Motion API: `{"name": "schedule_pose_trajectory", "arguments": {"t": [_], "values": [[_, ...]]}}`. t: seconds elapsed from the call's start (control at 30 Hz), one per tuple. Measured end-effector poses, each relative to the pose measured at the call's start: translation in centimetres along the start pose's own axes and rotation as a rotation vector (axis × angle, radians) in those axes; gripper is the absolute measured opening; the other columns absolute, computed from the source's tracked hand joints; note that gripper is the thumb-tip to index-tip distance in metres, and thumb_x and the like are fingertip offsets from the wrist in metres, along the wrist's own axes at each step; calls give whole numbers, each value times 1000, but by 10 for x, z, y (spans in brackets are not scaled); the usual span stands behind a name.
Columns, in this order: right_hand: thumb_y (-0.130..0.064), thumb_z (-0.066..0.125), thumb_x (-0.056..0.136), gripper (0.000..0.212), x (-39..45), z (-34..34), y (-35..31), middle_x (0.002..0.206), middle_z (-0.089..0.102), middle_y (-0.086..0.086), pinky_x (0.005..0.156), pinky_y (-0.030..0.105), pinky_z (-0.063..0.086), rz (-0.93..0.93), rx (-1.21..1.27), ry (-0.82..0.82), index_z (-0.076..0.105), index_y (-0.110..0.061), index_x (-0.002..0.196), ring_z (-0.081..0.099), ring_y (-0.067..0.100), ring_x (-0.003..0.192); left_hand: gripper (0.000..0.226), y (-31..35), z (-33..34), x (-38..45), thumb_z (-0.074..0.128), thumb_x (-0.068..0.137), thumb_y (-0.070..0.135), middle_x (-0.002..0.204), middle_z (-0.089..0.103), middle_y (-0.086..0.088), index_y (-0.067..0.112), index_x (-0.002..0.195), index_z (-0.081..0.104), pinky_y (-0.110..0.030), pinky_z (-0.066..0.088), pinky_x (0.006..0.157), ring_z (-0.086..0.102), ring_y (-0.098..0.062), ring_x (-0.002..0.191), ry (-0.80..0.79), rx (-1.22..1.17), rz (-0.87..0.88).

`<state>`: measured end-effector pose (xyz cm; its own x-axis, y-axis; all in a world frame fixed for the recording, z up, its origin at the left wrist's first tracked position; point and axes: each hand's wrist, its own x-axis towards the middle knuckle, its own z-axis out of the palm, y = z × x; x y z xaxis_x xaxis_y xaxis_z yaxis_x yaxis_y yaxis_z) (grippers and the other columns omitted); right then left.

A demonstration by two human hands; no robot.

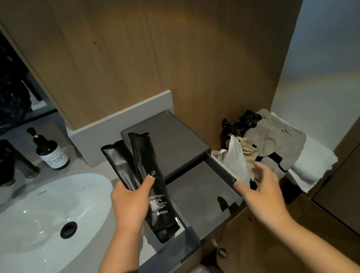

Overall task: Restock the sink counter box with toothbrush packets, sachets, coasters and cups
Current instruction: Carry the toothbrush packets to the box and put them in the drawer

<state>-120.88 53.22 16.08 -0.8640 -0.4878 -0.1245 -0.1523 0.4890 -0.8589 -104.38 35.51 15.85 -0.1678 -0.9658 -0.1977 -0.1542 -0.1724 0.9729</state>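
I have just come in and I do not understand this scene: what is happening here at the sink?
A person is restocking the dark box beside the sink. Its drawer is pulled open and looks empty. The left hand grips two black toothbrush packets above it. The right hand, fingers relaxed, reaches near the drawer's right edge.

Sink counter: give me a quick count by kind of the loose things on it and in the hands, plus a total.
Black toothbrush packets, in the grip of the left hand: 2
Soap pump bottle: 1
Grey drawer box, drawer pulled open: 1
Total: 4
The cloth and bag pile beside the box, near the open right hand, is too jumbled to count.
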Motion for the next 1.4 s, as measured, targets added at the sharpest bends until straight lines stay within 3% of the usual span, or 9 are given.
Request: {"name": "schedule_pose_trajectory", "arguments": {"t": [0.07, 0.2, 0.47, 0.6, 0.87, 1.0, 1.07, 1.2, 1.4], "values": [[-23, 64, 88, 47, -13, 2, -34, 128, 45, -10, 97, 11, 38, -294, 13, -75, 46, -25, 132, 45, -5, 114, 26, 4, 5, -21, 79, 77, 19, 90, 76, -3, 15, 100, 68, -41, 57, 81, 72, -22, 85, -46, -133, -30], [-22, 57, 93, 39, -38, 30, -67, 133, 50, -16, 106, 9, 29, -603, -114, -320, 53, -26, 132, 41, -6, 124, 20, 10, 11, -44, 76, 81, 15, 90, 77, -1, 18, 99, 69, -38, 56, 80, 73, -21, 87, -77, -295, -58], [-43, 65, 85, 80, -52, 59, -74, 139, 43, -20, 104, 14, 30, -611, -159, -373, 22, -31, 151, 33, -2, 130, 19, 21, -2, -46, 57, 95, 17, 99, 75, -11, 10, 110, 67, -37, 55, 79, 72, -24, 92, -153, -392, -93], [-24, 72, 80, 68, -51, 57, -77, 115, 40, -36, 88, -6, 29, -672, -91, -389, 40, -31, 140, 38, -27, 106, 26, 28, -8, -45, 47, 99, 13, 109, 72, -18, 3, 118, 63, -40, 51, 87, 69, -29, 102, -251, -523, -144], [10, 49, 89, 49, -23, 36, -72, 119, 69, 2, 90, 33, 55, -89, 611, -580, 60, -22, 124, 67, 14, 107, 20, 35, -8, -38, 49, 99, 15, 105, 74, -9, 14, 112, 64, -46, 53, 89, 72, -25, 97, -313, -267, 56], [-7, 68, 71, 48, -13, 18, -68, 116, 69, 14, 86, 40, 56, 64, 968, -780, 66, -19, 118, 66, 32, 108, 60, 28, -13, -29, 59, 93, 22, 137, 58, 0, 57, 135, 34, -50, 49, 98, 64, -21, 114, -239, -103, 153], [-9, 68, 70, 39, -10, 14, -65, 114, 70, 15, 78, 36, 59, 58, 968, -798, 73, -20, 106, 68, 31, 104, 62, 31, -11, -30, 54, 96, 15, 145, 48, 11, 61, 133, 35, -41, 41, 108, 53, -10, 126, -239, -52, 214], [-15, 74, 68, 39, -5, 16, -53, 112, 70, 19, 73, 32, 59, 70, 892, -772, 73, -16, 107, 71, 28, 96, 34, 35, -2, -28, 54, 95, 20, 128, 64, 2, 43, 117, 65, -46, 50, 98, 69, -20, 103, -287, -126, 173], [-9, 69, 76, 31, -8, 26, -42, 107, 71, 22, 73, 33, 59, 104, 783, -727, 71, -8, 107, 72, 26, 85, 40, 36, 8, -20, 58, 83, 48, 129, 61, 7, 44, 123, 59, -48, 46, 102, 59, -16, 119, -268, -171, 192]]}}
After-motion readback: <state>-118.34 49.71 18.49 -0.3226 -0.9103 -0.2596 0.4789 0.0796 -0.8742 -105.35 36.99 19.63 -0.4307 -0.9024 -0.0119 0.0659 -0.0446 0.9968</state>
